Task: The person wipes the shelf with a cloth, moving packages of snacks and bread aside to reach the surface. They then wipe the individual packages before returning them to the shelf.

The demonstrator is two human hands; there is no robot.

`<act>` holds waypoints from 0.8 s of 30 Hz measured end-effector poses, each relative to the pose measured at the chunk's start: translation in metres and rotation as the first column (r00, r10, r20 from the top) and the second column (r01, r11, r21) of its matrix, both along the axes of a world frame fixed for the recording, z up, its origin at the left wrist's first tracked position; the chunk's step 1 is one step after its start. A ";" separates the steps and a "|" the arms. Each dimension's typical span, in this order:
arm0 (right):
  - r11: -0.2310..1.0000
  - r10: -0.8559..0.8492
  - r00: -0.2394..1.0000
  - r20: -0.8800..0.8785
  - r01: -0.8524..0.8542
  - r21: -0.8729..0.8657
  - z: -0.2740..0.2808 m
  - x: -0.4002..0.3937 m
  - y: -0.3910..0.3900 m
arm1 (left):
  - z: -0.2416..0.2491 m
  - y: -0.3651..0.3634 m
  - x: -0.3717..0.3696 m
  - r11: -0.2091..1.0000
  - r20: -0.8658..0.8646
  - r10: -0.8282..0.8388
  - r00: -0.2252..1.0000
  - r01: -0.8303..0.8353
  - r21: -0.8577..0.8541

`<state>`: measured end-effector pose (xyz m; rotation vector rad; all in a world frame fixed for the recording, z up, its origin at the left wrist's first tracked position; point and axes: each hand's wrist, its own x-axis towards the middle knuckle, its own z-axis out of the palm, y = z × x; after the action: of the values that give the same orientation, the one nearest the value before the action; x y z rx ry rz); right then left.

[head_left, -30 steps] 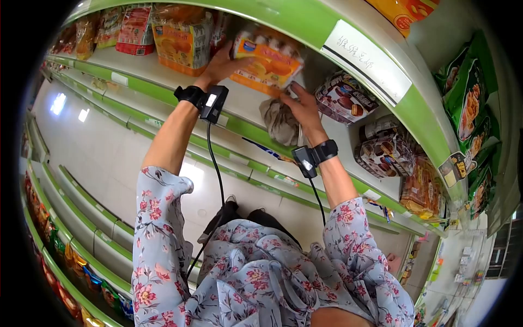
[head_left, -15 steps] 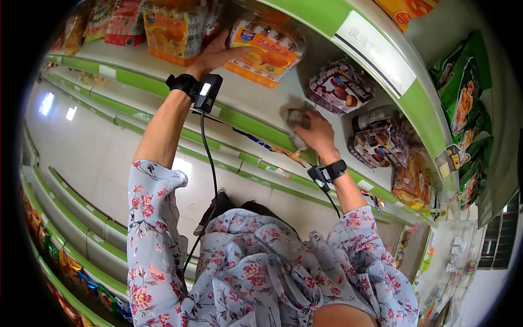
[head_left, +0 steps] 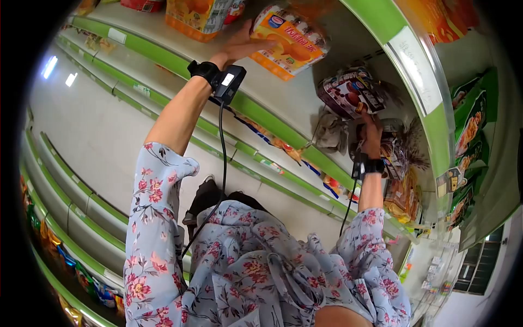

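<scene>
My left hand point(head_left: 238, 48) is against the left end of an orange and yellow snack package point(head_left: 287, 43) on the shelf, its fingers apart and partly hidden behind the package. My right hand point(head_left: 371, 131) touches the lower edge of a dark purple snack package point(head_left: 351, 92); its fingers are partly hidden, so their grip is unclear. Left of that hand, a crumpled grey cloth point(head_left: 329, 131) lies on the shelf. Both wrists wear black bands with small black devices and cables.
The green shelf edge point(head_left: 272, 121) runs below my hands, and a higher shelf edge point(head_left: 381, 22) curves above. More dark packages point(head_left: 393, 150) and yellow-orange packages point(head_left: 400, 196) stand at the right. Green bags point(head_left: 469, 120) hang at the far right.
My right hand has let go of the grey cloth and moved right to the dark purple package. My left hand stays by the orange package. The view has shifted.
</scene>
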<state>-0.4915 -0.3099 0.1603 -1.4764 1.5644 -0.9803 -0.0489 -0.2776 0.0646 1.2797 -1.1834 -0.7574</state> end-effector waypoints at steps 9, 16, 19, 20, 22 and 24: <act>0.955 0.216 0.973 0.078 -0.228 0.191 -0.009 -0.004 -0.041 | 0.022 0.012 0.009 0.999 0.063 -0.039 0.997 0.036 0.036; 0.968 0.221 0.945 0.239 -0.243 0.064 0.001 0.034 -0.031 | 0.025 0.009 0.020 0.994 0.081 -0.102 0.991 0.104 -0.015; 0.957 0.258 0.911 0.321 -0.287 0.047 -0.017 0.031 -0.054 | 0.025 0.014 0.020 0.993 0.036 -0.120 0.992 0.121 -0.008; 0.959 0.270 0.919 0.288 -0.283 0.003 -0.024 0.035 -0.058 | 0.024 0.017 0.019 0.997 0.132 -0.045 0.990 0.037 0.065; 0.969 0.243 0.930 0.274 -0.248 -0.019 -0.028 0.056 -0.058 | 0.032 0.025 0.022 0.986 0.087 -0.149 0.985 0.142 0.087; 0.981 0.174 0.934 0.313 -0.191 0.023 -0.026 0.087 -0.057 | 0.040 0.033 0.023 0.973 0.080 -0.195 0.978 0.182 0.143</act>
<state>-0.4046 -0.3665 0.1342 -1.3304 1.1966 -0.9984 -0.0256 -0.2445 0.1051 1.3379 -1.3627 -0.9381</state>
